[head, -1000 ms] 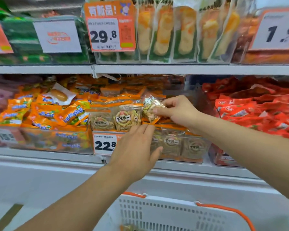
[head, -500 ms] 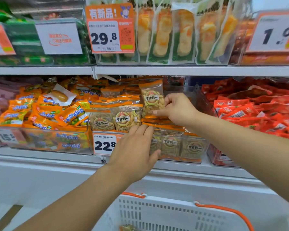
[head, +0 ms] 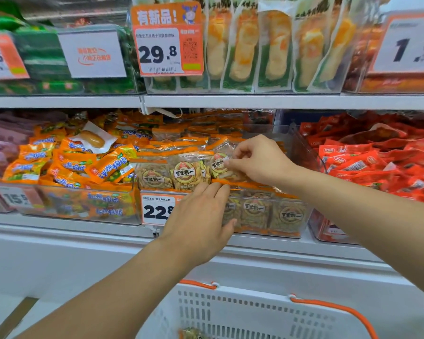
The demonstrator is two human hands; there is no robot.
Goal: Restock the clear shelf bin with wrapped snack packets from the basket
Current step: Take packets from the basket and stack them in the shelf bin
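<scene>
At centre frame, the right hand (head: 260,159) pinches a clear orange-edged wrapped snack packet (head: 219,162) over the clear plastic shelf bin (head: 287,216). The left hand (head: 201,216) rests straight-fingered on the bin's front. Best to seat the packet upright, label forward, beside the front row before letting go.

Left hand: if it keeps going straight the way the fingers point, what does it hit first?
Probably the upright snack packets at the front of the clear bin. The left hand lies flat, fingers pointing up and into the shelf, tips at the bin's top edge. Depth is unclear; they may already touch.
</scene>
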